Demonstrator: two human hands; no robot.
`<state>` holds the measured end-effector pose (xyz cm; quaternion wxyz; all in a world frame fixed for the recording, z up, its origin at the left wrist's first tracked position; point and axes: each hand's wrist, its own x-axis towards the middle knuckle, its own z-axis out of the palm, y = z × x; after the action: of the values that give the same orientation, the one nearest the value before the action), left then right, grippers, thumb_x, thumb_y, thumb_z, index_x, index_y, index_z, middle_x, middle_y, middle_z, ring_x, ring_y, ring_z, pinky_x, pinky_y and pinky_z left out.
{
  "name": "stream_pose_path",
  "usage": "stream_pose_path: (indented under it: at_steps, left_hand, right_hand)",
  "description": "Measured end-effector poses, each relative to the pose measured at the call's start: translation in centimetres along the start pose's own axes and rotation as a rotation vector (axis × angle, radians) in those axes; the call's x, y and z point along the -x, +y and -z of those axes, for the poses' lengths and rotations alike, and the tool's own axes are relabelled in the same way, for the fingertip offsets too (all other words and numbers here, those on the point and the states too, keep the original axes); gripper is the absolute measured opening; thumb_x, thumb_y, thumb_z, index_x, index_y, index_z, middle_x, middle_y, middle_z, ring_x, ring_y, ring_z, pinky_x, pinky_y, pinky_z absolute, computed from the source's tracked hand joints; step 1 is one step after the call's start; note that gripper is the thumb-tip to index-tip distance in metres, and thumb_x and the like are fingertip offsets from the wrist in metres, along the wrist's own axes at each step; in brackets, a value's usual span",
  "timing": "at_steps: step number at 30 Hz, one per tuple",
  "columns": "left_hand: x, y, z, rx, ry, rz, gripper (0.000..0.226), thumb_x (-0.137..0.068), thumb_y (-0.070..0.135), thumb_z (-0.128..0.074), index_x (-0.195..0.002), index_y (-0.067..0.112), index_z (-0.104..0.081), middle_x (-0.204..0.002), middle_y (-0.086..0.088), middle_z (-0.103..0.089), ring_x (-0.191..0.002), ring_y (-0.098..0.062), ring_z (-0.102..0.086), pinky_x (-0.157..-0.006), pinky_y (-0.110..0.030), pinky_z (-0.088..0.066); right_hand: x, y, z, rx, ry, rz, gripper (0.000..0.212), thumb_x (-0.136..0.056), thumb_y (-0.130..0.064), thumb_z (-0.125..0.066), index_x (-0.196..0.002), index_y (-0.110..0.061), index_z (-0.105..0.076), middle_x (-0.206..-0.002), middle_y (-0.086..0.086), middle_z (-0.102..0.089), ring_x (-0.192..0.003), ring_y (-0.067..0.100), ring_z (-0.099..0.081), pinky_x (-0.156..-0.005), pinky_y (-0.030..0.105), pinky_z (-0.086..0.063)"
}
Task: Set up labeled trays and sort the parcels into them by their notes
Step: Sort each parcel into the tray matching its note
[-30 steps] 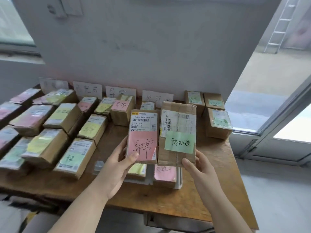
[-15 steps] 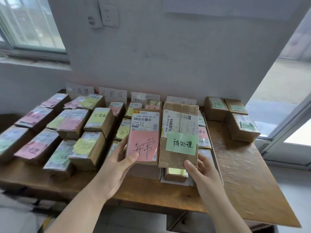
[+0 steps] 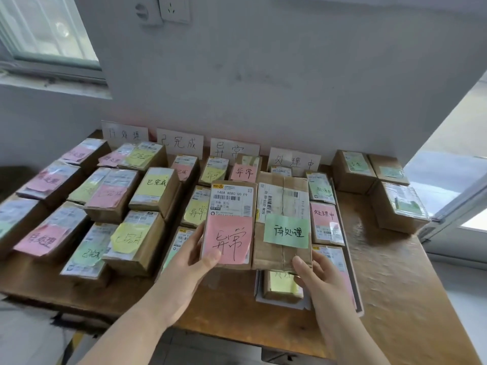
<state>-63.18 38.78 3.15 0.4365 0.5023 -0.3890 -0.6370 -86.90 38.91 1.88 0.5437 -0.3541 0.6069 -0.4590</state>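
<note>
Above table [image 3: 390, 285]: left hand [image 3: 184, 262] grips pink-note parcel [image 3: 232, 222]; right hand [image 3: 313, 275] grips green-note parcel [image 3: 283, 219] alongside.

body: showing left hand [image 3: 189, 259] and right hand [image 3: 313, 277] bare over the table [image 3: 395, 299] | forearms: showing bare, slim, crossing the table's near edge | thumbs: showing short, plain nails above the table's front

Head-worn, forward-down over table [image 3: 411, 299]

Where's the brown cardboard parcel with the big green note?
The green-noted parcel is centre-right in head view, gripped by the right hand, beside the left hand's pink-noted parcel.
</note>
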Motion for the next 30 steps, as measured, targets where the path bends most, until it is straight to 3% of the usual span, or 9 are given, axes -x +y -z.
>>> stream_pose_path:
  at_steps: [5,10,13,15,18,21,22,25,30]
  left_hand:
    - [-2.9,1.6,-0.1,-0.082,0.051,-0.008,0.058,-0.076,0.040,-0.070,-0.120,0.063,-0.040,-0.126,0.018,-0.061,-0.128,-0.010,-0.048,-0.116,-0.046,-0.026]
    - [-5.0,2.0,0.3,-0.101,0.113,-0.037,0.059,-0.071,0.048,-0.075,-0.115,0.066,-0.041,-0.128,0.017,-0.060,-0.129,-0.009,-0.047,-0.115,-0.048,-0.027]
    - [-5.8,1.5,0.7,-0.118,0.139,-0.048,0.071,-0.059,0.057,-0.074,-0.121,0.066,-0.038,-0.130,0.018,-0.058,-0.129,-0.009,-0.046,-0.115,-0.049,-0.027]
    - [-6.4,0.7,1.4,-0.118,0.177,-0.023,0.083,-0.055,0.061,-0.075,-0.129,0.062,-0.037,-0.133,0.016,-0.056,-0.130,-0.013,-0.045,-0.114,-0.051,-0.028]
    - [-7.5,-0.9,2.8,-0.135,0.240,0.058,0.087,-0.055,0.061,-0.076,-0.132,0.061,-0.035,-0.137,0.011,-0.052,-0.130,-0.017,-0.046,-0.110,-0.053,-0.033]
    - [-8.6,-2.6,3.7,-0.120,0.248,0.159,0.089,-0.060,0.049,-0.079,-0.137,0.053,-0.035,-0.136,0.006,-0.054,-0.125,-0.020,-0.051,-0.109,-0.053,-0.036]
    - [-9.0,-3.2,3.8,-0.128,0.237,0.197,0.092,-0.059,0.048,-0.080,-0.139,0.050,-0.035,-0.134,0.006,-0.056,-0.124,-0.020,-0.051,-0.109,-0.052,-0.035]
    - [-10.0,-4.3,3.5,-0.157,0.209,0.286,0.079,-0.068,0.041,-0.076,-0.138,0.045,-0.040,-0.130,0.005,-0.060,-0.123,-0.020,-0.053,-0.109,-0.052,-0.036]
    - [-12.5,-5.2,2.2,-0.258,0.181,0.330,0.055,-0.089,0.033,-0.063,-0.139,0.038,-0.041,-0.125,0.008,-0.059,-0.122,-0.021,-0.052,-0.105,-0.047,-0.041]
  right_hand:
    - [-3.5,-1.5,-0.3,0.014,-0.051,-0.019,0.051,-0.072,-0.039,-0.071,-0.119,-0.026,-0.055,-0.100,-0.004,-0.072,-0.099,0.015,-0.066,-0.088,0.033,-0.052]
    - [-6.1,-1.9,-1.2,0.024,-0.071,-0.015,0.046,-0.080,-0.035,-0.069,-0.122,-0.025,-0.054,-0.103,-0.004,-0.070,-0.100,0.014,-0.065,-0.093,0.034,-0.050]
    - [-7.0,-1.8,-1.6,0.035,-0.081,-0.043,0.061,-0.069,-0.041,-0.073,-0.124,-0.024,-0.054,-0.104,-0.003,-0.071,-0.101,0.015,-0.066,-0.097,0.039,-0.049]
    - [-7.6,-1.8,-1.7,-0.069,-0.081,-0.084,0.071,-0.060,-0.037,-0.076,-0.126,-0.020,-0.054,-0.106,0.002,-0.071,-0.102,0.018,-0.066,-0.097,0.039,-0.048]
    - [-8.2,-2.1,-1.9,-0.261,-0.062,-0.144,0.070,-0.060,-0.023,-0.076,-0.126,-0.012,-0.055,-0.105,0.009,-0.072,-0.100,0.020,-0.066,-0.086,0.031,-0.050]
    - [-8.7,-2.4,-2.1,-0.368,-0.009,-0.151,0.079,-0.045,-0.038,-0.090,-0.113,-0.011,-0.062,-0.098,0.007,-0.072,-0.088,0.016,-0.068,-0.078,0.027,-0.056]
    - [-8.7,-2.5,-2.1,-0.414,0.009,-0.158,0.072,-0.048,-0.038,-0.089,-0.109,-0.011,-0.063,-0.100,0.008,-0.072,-0.088,0.016,-0.068,-0.079,0.026,-0.057]
    - [-8.6,-2.3,-2.0,-0.519,0.071,-0.168,0.039,-0.071,-0.026,-0.068,-0.106,-0.012,-0.061,-0.110,0.011,-0.066,-0.094,0.017,-0.065,-0.080,0.027,-0.056]
    - [-7.5,-1.8,-1.9,-0.555,0.139,-0.181,0.054,-0.071,-0.024,-0.066,-0.120,-0.005,-0.056,-0.114,0.013,-0.065,-0.097,0.020,-0.064,-0.083,0.031,-0.057]
